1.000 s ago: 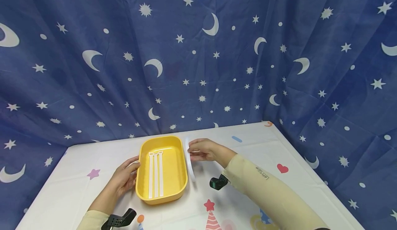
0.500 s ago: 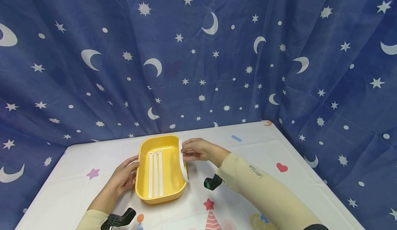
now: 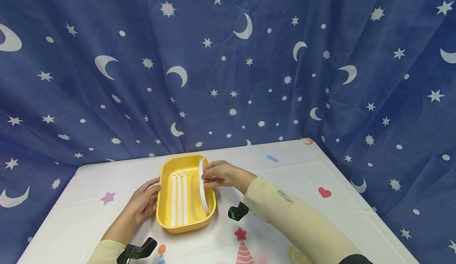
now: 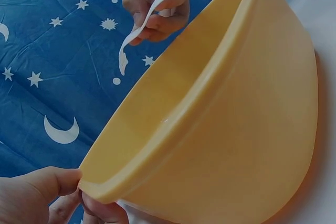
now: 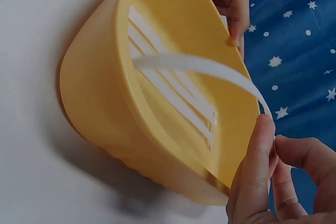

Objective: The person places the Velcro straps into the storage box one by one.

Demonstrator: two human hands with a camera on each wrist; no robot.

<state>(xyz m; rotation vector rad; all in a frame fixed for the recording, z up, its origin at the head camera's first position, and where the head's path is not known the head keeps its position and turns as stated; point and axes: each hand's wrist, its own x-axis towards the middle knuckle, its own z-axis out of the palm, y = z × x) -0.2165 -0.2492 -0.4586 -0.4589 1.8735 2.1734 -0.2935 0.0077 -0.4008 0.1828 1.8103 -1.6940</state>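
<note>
A yellow plastic tub (image 3: 194, 200) stands on the table. My left hand (image 3: 142, 202) holds it at its left side; in the left wrist view the thumb and fingers pinch the rim. My right hand (image 3: 221, 174) pinches a curved white strap (image 3: 202, 185) between thumb and fingers, over the right part of the tub. The strap's held end (image 4: 124, 61) shows a small head in the left wrist view. Inside, three flat white straps (image 5: 173, 85) with wider slotted heads lie side by side on the tub's floor.
A white patterned tablecloth (image 3: 278, 224) covers the table. Behind and to the right hangs a blue curtain (image 3: 228, 78) with moons and stars. Black wrist cameras, such as the right one (image 3: 238, 211), sit near the tub.
My right hand has moved left, carrying the white strap from beside the tub's right wall to over its inside. My left hand stays at the rim.
</note>
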